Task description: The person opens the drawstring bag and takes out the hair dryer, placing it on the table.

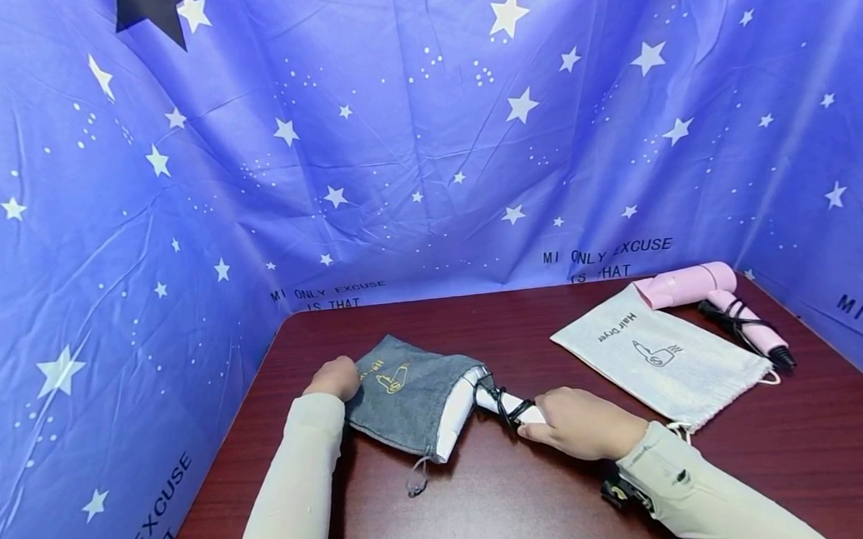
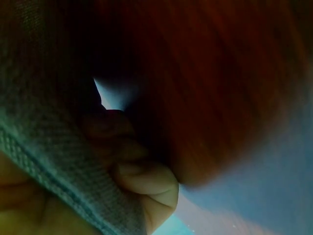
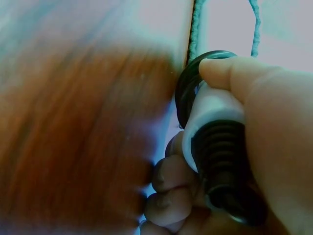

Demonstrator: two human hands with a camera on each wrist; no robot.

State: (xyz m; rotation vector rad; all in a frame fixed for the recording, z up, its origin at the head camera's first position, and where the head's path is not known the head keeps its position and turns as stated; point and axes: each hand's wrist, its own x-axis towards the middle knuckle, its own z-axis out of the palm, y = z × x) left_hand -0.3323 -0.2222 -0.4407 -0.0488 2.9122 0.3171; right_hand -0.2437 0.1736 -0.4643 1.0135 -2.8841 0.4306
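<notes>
A grey drawstring bag [image 1: 417,387] with a yellow hair dryer print lies tilted at the table's left middle. My left hand [image 1: 336,379] grips its closed end; in the left wrist view the fingers [image 2: 151,183] curl against the grey cloth. Partly inside the bag's mouth is a white hair dryer [image 1: 457,414], the rest of its body hidden by the cloth. Its handle, wrapped in black cord [image 1: 503,402], sticks out to the right. My right hand [image 1: 588,421] holds the handle's end, thumb over the cord and fingers curled beneath in the right wrist view.
A white drawstring bag [image 1: 659,358] printed "Hair Dryer" lies flat at the right. Beside it, partly overlapping its edge, rests a pink hair dryer [image 1: 691,285] with a black cord round its handle. Blue star-printed curtains [image 1: 415,137] surround the dark red table [image 1: 493,507].
</notes>
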